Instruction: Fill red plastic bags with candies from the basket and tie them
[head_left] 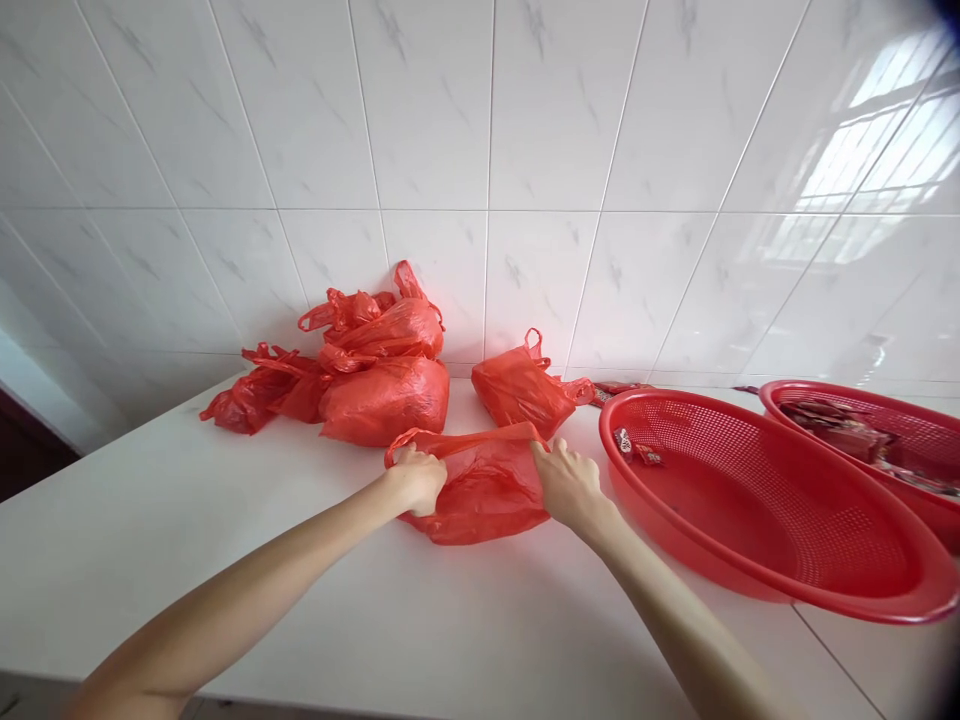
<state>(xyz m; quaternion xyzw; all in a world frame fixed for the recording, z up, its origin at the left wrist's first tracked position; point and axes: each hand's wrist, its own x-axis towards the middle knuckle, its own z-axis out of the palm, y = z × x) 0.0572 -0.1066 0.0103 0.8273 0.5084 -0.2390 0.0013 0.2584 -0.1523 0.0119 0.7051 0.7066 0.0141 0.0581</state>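
Centrally, a red plastic carrier bag [491,490] lies on a white countertop [225,530], its mouth drawn wide between two bare hands. The left hand [420,482] grips one side of the rim near a handle loop, and the right hand [571,485] grips the opposite side; with one fist at each edge, the thin film, which would probably sag together alone, stands apart. Behind and to the left, bulging red bags [386,395] with bunched tops are heaped by the tiled wall [435,150], likely stacked there to leave working room in front. A single red bag [521,390] sits apart from that heap, just behind the right hand. On the right, a perforated red oval basket [720,530] stands near that hand, seemingly for an easy reach; small wrapped packets [649,455] lie at its far left end. Beyond it, a second red basket [821,440] holds more items, perhaps similar packets, too unclear to identify surely.
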